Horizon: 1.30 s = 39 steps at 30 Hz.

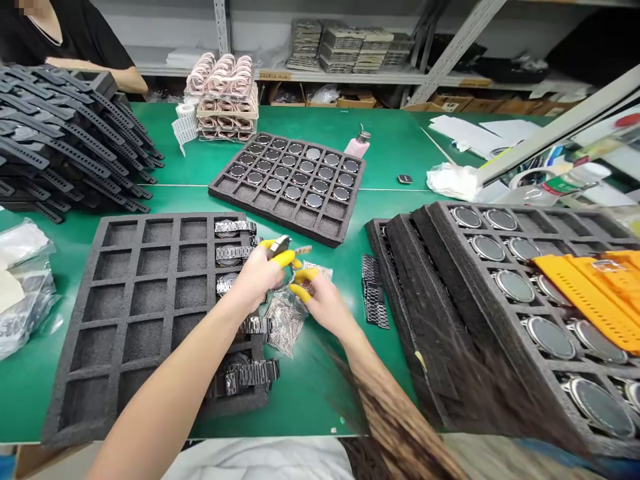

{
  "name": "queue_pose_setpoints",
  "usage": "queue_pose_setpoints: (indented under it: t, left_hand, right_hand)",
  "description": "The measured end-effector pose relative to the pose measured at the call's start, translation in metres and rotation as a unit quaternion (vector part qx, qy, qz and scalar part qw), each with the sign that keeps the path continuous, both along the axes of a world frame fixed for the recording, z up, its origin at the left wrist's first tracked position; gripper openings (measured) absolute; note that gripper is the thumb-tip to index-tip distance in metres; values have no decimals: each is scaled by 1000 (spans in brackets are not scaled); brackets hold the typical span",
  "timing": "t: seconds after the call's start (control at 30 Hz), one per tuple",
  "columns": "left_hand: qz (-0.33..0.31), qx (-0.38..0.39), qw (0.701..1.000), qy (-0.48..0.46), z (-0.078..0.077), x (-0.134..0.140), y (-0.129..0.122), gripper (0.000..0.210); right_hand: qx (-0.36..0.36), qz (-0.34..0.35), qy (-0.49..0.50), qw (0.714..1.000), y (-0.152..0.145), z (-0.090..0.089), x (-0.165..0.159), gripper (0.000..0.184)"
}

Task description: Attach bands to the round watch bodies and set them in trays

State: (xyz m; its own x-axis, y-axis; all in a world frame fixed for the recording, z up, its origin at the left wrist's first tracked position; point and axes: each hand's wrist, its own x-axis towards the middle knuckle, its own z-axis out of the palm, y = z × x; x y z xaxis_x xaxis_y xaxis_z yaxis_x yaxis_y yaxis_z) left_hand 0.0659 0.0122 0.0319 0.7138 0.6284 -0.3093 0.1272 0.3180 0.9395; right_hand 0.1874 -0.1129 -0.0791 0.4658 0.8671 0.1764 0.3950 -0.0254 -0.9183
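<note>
My left hand [263, 270], with yellow finger covers, is closed around a small dark piece with a silvery round edge, which looks like a watch [290, 275]. A black part [279, 246] sticks up by its thumb, with a thin pale tip beyond. My right hand [320, 293], also in yellow finger covers, closes on the watch from the right; the fingers hide most of it. Beneath the hands lies a bag of loose metal pins [285, 322]. Left of them, a foam tray [173, 280] carries several watches with black link bands [234, 253] in its right column.
Behind stands a foam tray of watch heads [287, 207]. Black link bands [374, 292] lie right of my hands, beside stacked foam trays [440, 320] with orange straps [587, 293] on top. Black straps [75, 133] pile up far left, near another person [95, 33]. A pink pump bottle [358, 144] stands behind.
</note>
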Motion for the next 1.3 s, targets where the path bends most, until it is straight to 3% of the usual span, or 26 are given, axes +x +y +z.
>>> queue_pose_setpoints:
  t: [0.07,0.13,0.2,0.27,0.33,0.43,0.47,0.53,0.63,0.73,0.93,1.03,1.1,1.2,1.3]
  left_hand:
    - [4,-65,995,-72,5,-1,3,17]
    - [11,-83,991,-107,8,-2,5,20]
    - [11,-83,991,-109,7,-3,6,21]
    - [2,-61,994,-86,4,-3,7,24]
    - [0,11,999,-47,0,-2,8,26]
    - [-28,235,971,15,-7,-2,4,39]
    - [-58,320,945,39,-9,-2,2,45]
    - [-125,450,880,88,-12,-3,-3,56]
    - [-186,532,812,152,-14,-4,-9,60]
    - [-197,568,777,186,-16,-4,-7,61]
    - [-198,603,747,199,-17,-5,-1,65]
    - [-204,575,773,172,-19,-4,-3,66]
    - [-206,512,826,114,-19,-1,-5,62]
    - [-197,322,925,43,-14,3,-7,43]
    - [-189,111,975,43,-5,4,-10,38]
  right_hand:
    - [-78,26,-192,978,1,-7,-2,15]
    - [-139,43,-295,944,3,-12,-6,4]
    - [-170,43,-332,927,6,-15,-10,8]
    - [-162,36,-314,935,9,-17,-11,13]
    - [-115,27,-237,964,10,-16,-9,14]
    - [-3,-10,3,1000,7,-4,-1,19]
    - [40,-29,101,994,5,3,1,24]
    - [123,-61,271,953,0,19,3,39]
    - [193,-69,412,888,-5,39,-1,55]
    - [179,-42,480,858,-4,45,-4,59]
    - [157,-1,561,813,1,36,6,54]
    - [161,-2,576,802,3,35,6,57]
    - [172,-28,560,810,4,35,2,60]
    - [191,-75,491,847,6,34,-2,58]
    - [228,-75,385,891,8,33,-1,59]
